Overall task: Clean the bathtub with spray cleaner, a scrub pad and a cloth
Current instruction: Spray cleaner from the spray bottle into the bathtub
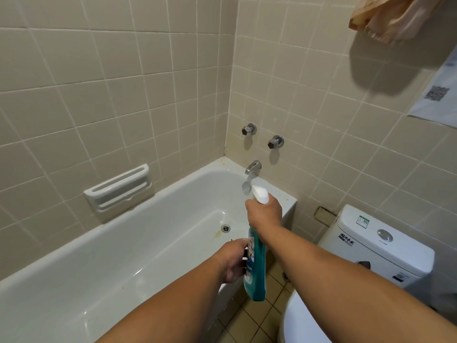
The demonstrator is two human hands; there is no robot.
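**A:** Entry: step in hand?

**B:** Spraying, by judgement. The bottle (256, 268) is held roughly upright at the near edge of the tub (123, 243), with its nozzle (261, 195) turned toward the spout (252, 167).

**A:** Hands?

**B:** Right hand (264, 214): fingers clasped round the bottle's neck, arm stretched forward. Whether the trigger is covered cannot be told. Left hand (235, 261): fingers curled round the bottle's body, by which it is steadied.

**A:** Next move?

**B:** The trigger is likely to be squeezed. Aim would be wanted at the stained floor by the drain (225, 228).
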